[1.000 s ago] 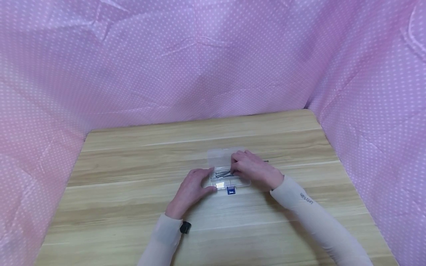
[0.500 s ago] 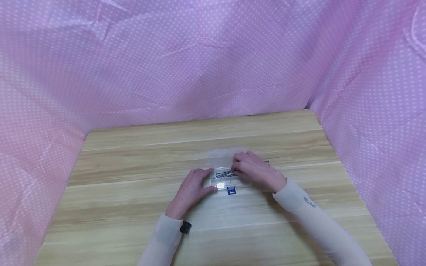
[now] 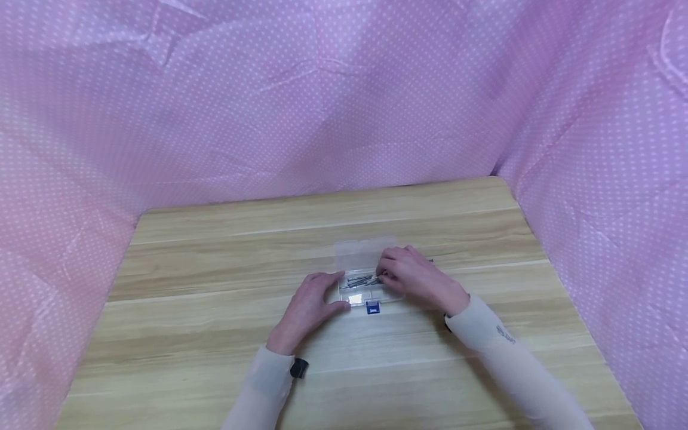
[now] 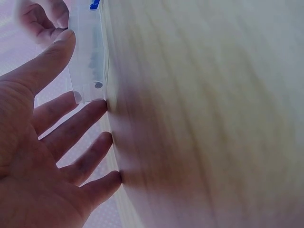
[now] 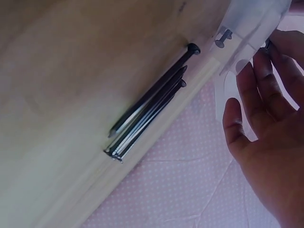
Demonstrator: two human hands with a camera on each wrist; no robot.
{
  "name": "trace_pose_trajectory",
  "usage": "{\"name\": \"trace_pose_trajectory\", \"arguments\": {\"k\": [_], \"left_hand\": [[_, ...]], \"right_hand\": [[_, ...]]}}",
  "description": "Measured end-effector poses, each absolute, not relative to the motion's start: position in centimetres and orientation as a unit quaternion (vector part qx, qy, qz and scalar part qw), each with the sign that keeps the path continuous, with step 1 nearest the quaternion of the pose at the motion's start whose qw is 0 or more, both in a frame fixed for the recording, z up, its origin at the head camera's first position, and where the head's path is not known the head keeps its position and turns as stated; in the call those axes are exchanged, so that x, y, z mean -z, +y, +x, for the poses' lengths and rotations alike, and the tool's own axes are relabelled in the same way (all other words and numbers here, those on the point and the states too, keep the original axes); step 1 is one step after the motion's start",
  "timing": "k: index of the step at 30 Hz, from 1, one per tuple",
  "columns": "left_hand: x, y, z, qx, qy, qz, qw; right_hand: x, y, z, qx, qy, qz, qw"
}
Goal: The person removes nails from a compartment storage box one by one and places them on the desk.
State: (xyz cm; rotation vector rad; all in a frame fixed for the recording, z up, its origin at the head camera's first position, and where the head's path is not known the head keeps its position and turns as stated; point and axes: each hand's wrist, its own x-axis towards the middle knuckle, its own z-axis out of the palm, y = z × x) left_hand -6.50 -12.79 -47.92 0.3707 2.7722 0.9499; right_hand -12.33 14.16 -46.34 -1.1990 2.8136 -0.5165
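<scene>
A clear plastic box (image 3: 359, 297) lies on the table with its lid folded back. Several grey nails (image 3: 359, 281) rest in its long rear compartment. My left hand (image 3: 309, 304) holds the box's left end between thumb and forefinger; its other fingers spread against the table in the left wrist view. Over the box's right part, my right hand (image 3: 411, 275) has its thumb and fingertips together on a thin nail (image 5: 267, 43), mostly hidden by the fingers. Beyond that hand, several long loose nails (image 5: 149, 107) lie side by side on the table in the right wrist view.
The open lid (image 3: 357, 254) lies flat behind the box. A blue label (image 3: 373, 307) sits at the box's front edge. The wooden table (image 3: 215, 257) meets pink dotted cloth (image 3: 301, 107) at its back and sides.
My right hand has shifted slightly right and toward me, so more of the nails in the box show. The left hand and the box have stayed in place.
</scene>
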Motion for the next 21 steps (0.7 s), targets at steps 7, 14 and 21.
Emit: {"name": "trace_pose_trajectory", "arguments": {"k": [7,14,21], "left_hand": [[47.8,-12.8,-6.6,-0.322,0.934,0.119,0.096],[47.9,-13.0,-6.6,-0.326,0.933,0.12,0.097],[47.8,-13.0,-6.5,-0.326,0.932,0.121,0.102]], "right_hand": [[46.1,14.4,-11.9,0.188,0.913,-0.363,0.012],[45.8,14.7,-11.5,0.202,0.915,-0.351,0.004],[45.7,15.4,-11.3,0.198,0.918,-0.343,-0.013]]}}
